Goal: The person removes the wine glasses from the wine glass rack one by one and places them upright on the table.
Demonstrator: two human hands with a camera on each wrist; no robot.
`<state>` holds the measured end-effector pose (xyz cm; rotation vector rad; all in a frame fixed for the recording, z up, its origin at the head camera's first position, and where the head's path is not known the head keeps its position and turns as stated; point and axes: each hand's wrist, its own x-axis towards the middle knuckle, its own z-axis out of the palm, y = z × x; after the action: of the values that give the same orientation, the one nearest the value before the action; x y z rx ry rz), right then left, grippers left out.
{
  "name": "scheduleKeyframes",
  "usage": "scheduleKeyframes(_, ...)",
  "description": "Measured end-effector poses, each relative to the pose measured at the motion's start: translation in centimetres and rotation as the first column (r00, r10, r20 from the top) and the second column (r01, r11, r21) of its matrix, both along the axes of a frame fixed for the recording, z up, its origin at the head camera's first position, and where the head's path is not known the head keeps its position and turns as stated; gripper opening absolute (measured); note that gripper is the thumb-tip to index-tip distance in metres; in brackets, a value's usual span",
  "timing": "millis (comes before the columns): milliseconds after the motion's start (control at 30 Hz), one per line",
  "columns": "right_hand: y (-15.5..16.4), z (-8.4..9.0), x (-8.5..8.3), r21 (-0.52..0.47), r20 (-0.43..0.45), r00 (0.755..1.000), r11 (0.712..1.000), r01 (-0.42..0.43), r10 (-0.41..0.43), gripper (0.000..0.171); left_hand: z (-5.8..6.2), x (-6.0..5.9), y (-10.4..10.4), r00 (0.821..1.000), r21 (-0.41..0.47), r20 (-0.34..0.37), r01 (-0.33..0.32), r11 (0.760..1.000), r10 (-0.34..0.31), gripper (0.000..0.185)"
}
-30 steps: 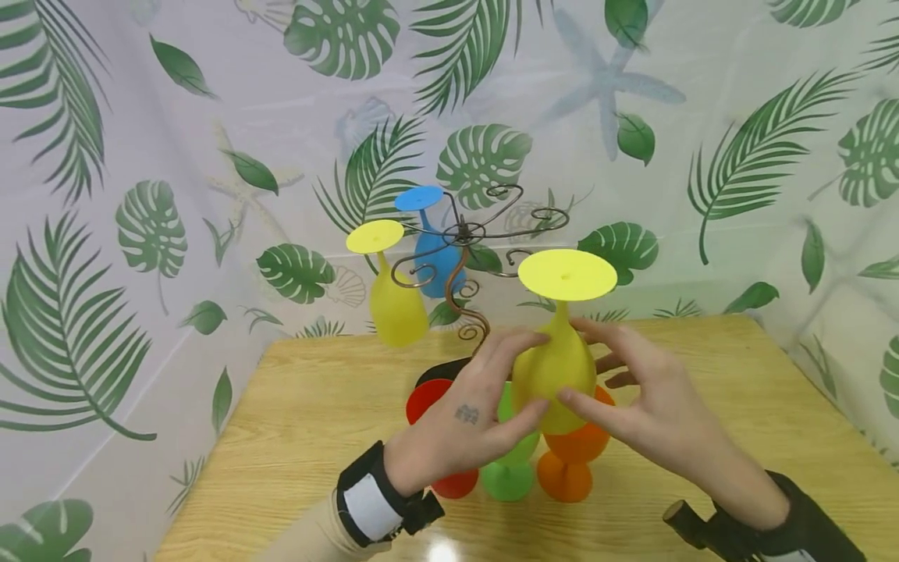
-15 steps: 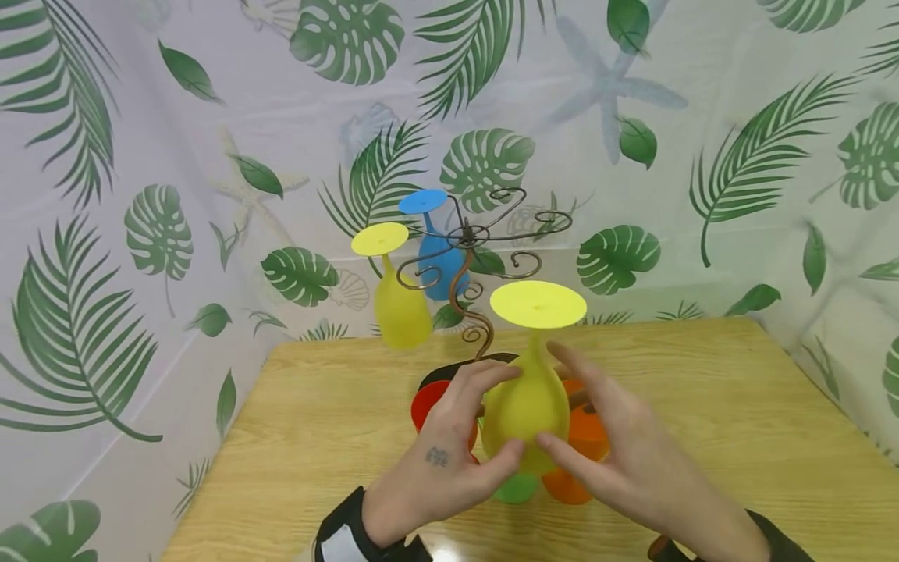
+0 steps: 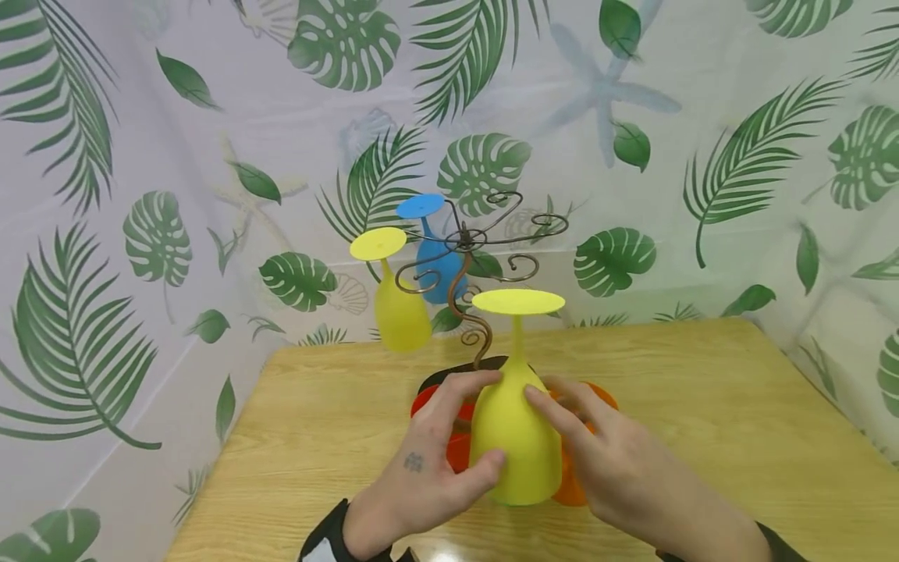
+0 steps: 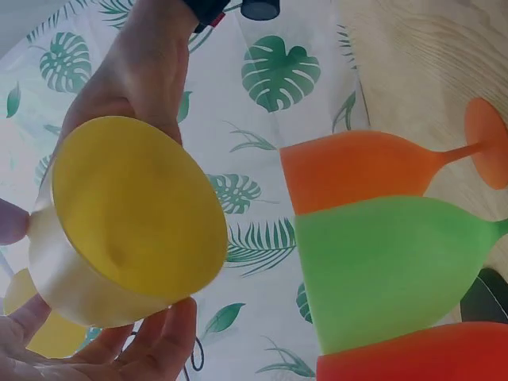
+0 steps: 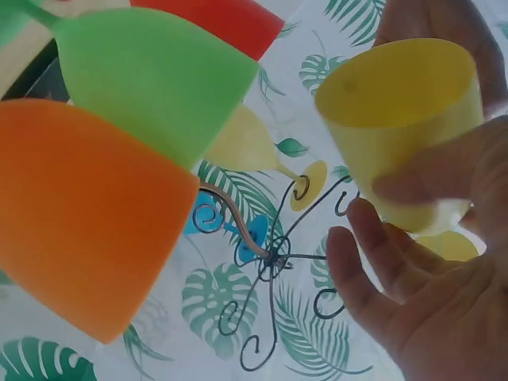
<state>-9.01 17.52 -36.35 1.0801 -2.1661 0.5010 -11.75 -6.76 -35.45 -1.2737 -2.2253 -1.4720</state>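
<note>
A yellow goblet [image 3: 516, 437] is held upside down between both hands, its foot uppermost and its mouth facing down. My left hand [image 3: 421, 468] grips the left side of the bowl, fingers high up and thumb lower down. On the other side my right hand [image 3: 618, 460] holds the bowl, its index finger lying over the upper curve near the stem. The right wrist view shows the bowl's open mouth [image 5: 397, 83]. Behind it stands a wire stemware rack [image 3: 465, 238] with curled arms, where another yellow goblet [image 3: 403, 316] and a blue goblet [image 3: 421, 205] hang by their feet.
Upright on the wooden table [image 3: 316, 453] are a red goblet [image 3: 460, 451], an orange goblet [image 3: 602, 396] and a green goblet [image 4: 389, 270], close together in front of the rack. The green one is hidden in the head view. Leaf-patterned cloth [image 3: 211, 125] surrounds the table.
Both hands have come down and to the left with the yellow goblet, tipping it so its foot shows flatter. The right index finger has moved onto the front of the bowl.
</note>
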Motion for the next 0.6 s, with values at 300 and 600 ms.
scheduleKeyframes(300,-0.49,-0.39,0.08,-0.011,-0.188,0.981,0.998,-0.059,0.056,0.04,0.27,0.15,-0.52,0.972,0.091,0.189,0.124,0.988,-0.14,0.05)
scheduleKeyframes(600,-0.66,0.07,-0.2,0.042,-0.264,0.961,0.996,-0.074,0.083,0.035,0.17,0.42,-0.97,0.93,0.129,0.302,0.177,0.976,-0.209,0.048)
